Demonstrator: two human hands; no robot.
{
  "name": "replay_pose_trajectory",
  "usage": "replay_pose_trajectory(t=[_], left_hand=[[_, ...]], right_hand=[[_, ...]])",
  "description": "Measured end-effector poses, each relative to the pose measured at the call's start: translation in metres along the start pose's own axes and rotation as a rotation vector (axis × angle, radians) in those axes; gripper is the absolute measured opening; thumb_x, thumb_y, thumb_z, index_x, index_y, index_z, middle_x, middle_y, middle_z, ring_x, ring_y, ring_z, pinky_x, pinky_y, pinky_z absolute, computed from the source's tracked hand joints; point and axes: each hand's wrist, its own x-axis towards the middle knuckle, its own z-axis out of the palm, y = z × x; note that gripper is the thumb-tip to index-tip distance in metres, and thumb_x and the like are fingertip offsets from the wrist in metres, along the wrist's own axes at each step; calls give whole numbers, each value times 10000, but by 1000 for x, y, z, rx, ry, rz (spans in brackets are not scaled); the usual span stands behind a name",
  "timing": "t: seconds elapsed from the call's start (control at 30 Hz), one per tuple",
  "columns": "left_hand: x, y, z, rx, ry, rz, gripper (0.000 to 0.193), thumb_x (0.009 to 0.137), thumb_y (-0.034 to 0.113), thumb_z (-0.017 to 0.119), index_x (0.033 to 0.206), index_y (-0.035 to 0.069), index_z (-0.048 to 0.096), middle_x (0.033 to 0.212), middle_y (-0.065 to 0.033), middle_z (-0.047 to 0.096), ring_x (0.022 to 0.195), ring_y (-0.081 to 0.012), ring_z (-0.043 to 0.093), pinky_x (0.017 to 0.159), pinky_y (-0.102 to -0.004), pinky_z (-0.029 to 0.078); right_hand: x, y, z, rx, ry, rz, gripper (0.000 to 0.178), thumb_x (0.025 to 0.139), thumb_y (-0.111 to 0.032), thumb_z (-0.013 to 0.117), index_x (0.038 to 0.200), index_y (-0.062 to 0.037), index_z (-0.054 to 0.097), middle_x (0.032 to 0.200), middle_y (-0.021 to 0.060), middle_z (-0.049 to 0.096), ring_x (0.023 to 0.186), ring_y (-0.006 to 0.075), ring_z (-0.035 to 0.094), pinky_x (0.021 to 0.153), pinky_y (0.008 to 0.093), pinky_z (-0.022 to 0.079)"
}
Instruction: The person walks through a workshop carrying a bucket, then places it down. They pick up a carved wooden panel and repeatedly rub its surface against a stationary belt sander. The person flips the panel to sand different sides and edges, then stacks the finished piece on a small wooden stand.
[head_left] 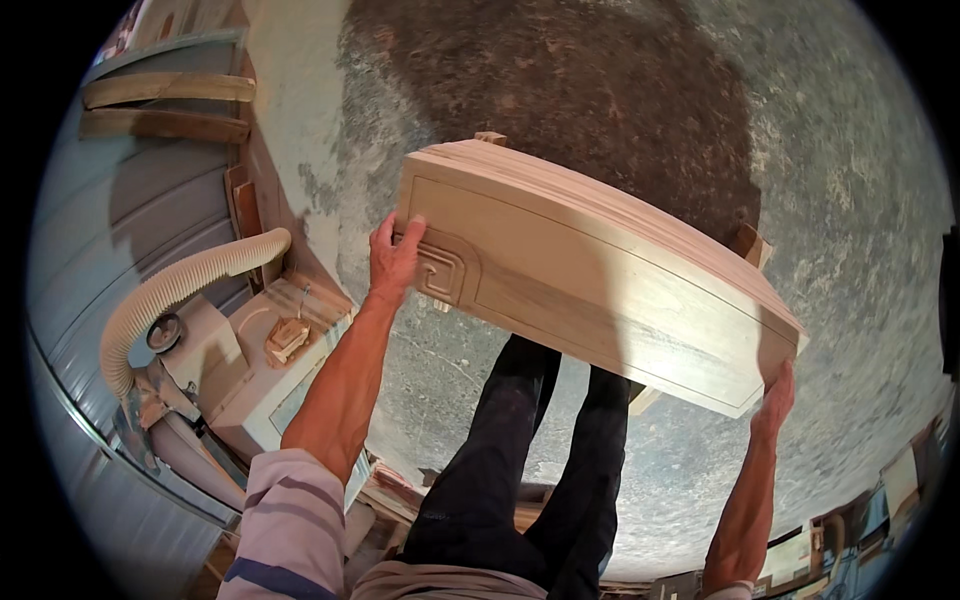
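Observation:
A stack of pale wooden panels lies across in front of my legs, slightly tilted down to the right. The top panel has a thin grooved border and a square spiral carving at its near left corner. My left hand is closed round the left end, its thumb on the top face by the carving. At the right end, my right hand grips the near right corner; its fingers are partly hidden. Wooden pieces poke out from beneath the stack.
To the left stands a dusty machine with a ribbed hose curving over it. Planks lean against the corrugated metal wall. Grey, stained concrete floor surrounds the stack. Wooden pieces and equipment line the lower right edge.

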Motion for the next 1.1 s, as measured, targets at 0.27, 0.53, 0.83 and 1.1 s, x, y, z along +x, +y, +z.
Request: replay_pose_trajectory(t=[0.27,0.53,0.83,1.1], left_hand=[[2,4,-15,55,-64,-83,560,831,440,587,1207,42,471,1155,-73,511,1049,-176,481,894,-311,375],[11,13,-23,16,-197,-83,579,835,454,589,1202,22,473,1157,-62,508,1042,-154,455,910,-287,333],[-15,41,-16,117,-128,79,354,843,314,596,1036,19,565,937,-60,572,857,-150,513,776,-298,424],[-75,8,-39,-307,292,-220,906,754,413,693,1377,-20,199,1393,-196,289,1293,-256,283,1044,-336,240]], right_hand=[[1,-24,-1,-317,41,1,369,902,-287,517,1099,21,564,1021,80,597,972,156,517,869,283,391],[-16,-53,15,-216,50,185,460,877,-357,546,1127,28,534,1031,92,599,939,142,525,846,273,404],[-3,-28,-8,-507,-86,28,397,936,-334,432,1084,10,565,1053,113,585,981,204,535,874,334,405],[-32,-162,52,-831,24,-212,653,882,-375,531,1346,25,305,1389,201,330,1284,298,327,1041,369,271]])
